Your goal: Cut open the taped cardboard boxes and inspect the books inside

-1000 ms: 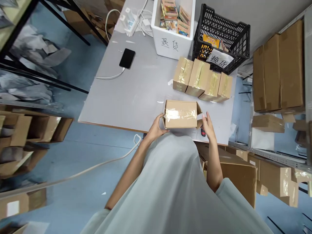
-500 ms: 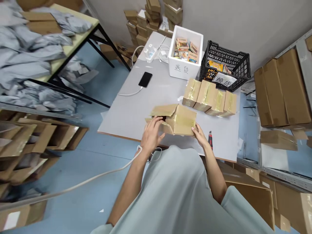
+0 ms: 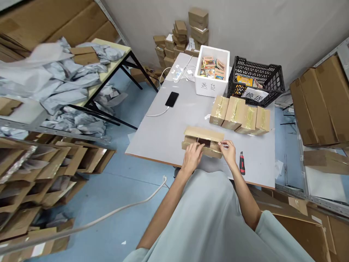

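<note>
A small cardboard box (image 3: 190, 139) rests near the front edge of the grey table, its flaps parted along the top and a dark gap showing inside. At its near side, my left hand (image 3: 191, 158) has curled fingers gripping the edge of the opening. My right hand (image 3: 229, 151) pinches the flap at the box's right end. What lies inside the box cannot be made out. A red and black utility knife (image 3: 242, 163) lies to the right of my right hand. Several taped cardboard boxes (image 3: 233, 112) stand in a row behind.
A white foam box (image 3: 211, 88) of small colourful packs stands at the back beside a black crate (image 3: 276, 78). A phone (image 3: 172, 99) on a white cable lies left. Grey bags cover another table (image 3: 124, 49). Shelves with cartons (image 3: 327, 102) flank the right.
The box has turned so its opened top faces up, and now rests on the table. My right hand has moved from its side to the flap. The view has shifted left.
</note>
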{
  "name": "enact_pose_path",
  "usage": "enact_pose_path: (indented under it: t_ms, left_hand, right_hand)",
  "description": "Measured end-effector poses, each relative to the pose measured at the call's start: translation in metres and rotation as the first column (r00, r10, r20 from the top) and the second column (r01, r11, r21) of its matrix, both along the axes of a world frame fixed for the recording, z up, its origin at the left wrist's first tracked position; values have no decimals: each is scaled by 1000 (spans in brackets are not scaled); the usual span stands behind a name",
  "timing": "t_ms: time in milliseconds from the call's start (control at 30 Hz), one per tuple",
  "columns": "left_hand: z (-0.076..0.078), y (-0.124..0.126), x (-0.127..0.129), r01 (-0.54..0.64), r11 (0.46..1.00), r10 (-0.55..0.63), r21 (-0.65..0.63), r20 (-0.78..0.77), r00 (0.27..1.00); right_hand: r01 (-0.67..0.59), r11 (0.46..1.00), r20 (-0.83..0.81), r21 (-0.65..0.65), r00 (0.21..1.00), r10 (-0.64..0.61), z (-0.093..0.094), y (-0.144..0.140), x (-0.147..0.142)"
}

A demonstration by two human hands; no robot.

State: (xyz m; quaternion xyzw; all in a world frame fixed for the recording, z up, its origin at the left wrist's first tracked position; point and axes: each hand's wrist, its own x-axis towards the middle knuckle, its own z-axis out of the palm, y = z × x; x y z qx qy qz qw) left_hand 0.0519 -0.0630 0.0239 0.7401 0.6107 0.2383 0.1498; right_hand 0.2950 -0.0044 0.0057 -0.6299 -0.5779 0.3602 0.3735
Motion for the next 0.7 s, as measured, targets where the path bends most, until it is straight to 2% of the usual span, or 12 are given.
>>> enact_pose_path:
  t_ms: [67, 167, 267, 367, 500, 633, 700]
  left_hand:
    - [1, 2, -4, 16, 1000, -16, -1, -29, 999]
    - [-1, -1, -10, 55, 998, -55, 16, -12, 998]
    - [-9, -11, -15, 85, 996, -85, 15, 23, 996]
    - [-23, -23, -14, 142, 989, -142, -29, 21, 990]
    - [-35, -32, -12, 129, 990, -128, -59, 22, 992]
    - [-35, -34, -21, 92, 993, -88, -69, 57, 995]
    - [-36, -37, -30, 80, 994, -75, -79, 65, 995]
  right_hand:
    - [-75, 997, 40, -20, 996, 76, 14, 5, -2]
    - [-83, 996, -79, -38, 994, 79, 23, 9, -6]
    - [-68, 998, -216, -4, 974, 66, 22, 16, -16]
    - [-126, 992, -222, 24, 967, 128, 16, 30, -30]
    - [-222, 974, -114, 45, 968, 225, 10, 56, -49]
    - [-275, 957, 92, 87, 959, 267, 10, 80, -57]
    - [-310, 948, 199, 68, 936, 291, 11, 88, -60]
